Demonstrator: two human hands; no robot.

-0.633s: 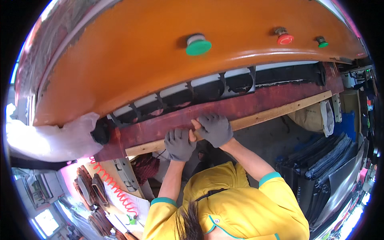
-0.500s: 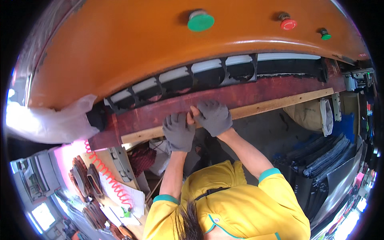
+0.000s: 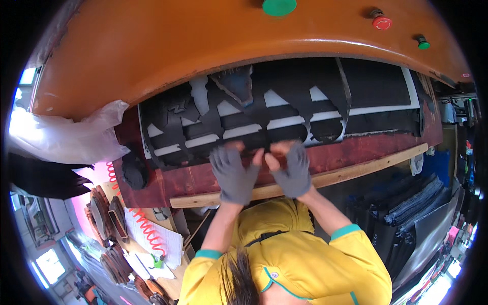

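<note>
Both my hands wear grey gloves with bare fingertips. My left hand (image 3: 233,174) is over the dark red board (image 3: 203,179), its fingers spread and thumb apart, with nothing visible in it. Close beside it, my right hand (image 3: 292,172) reaches forward with fingers apart and holds nothing that I can see. Their fingertips are at the near edge of a black sheet (image 3: 300,81) with cut-out shapes; whether they touch it I cannot tell. White material shows through the holes. On the sheet lies a cutting die (image 3: 235,87) with a pointed outline.
An orange machine housing (image 3: 152,46) with green and red push buttons (image 3: 382,23) overhangs the board. A wooden strip (image 3: 366,165) edges the board's near side. Clear plastic (image 3: 71,134) hangs at left, above a red coiled hose (image 3: 145,226). Black sheets (image 3: 401,213) are stacked at right.
The board and black sheet have come out toward me, so more of the sheet and the die now show. My hands have left the wooden strip and moved forward over the board, opening.
</note>
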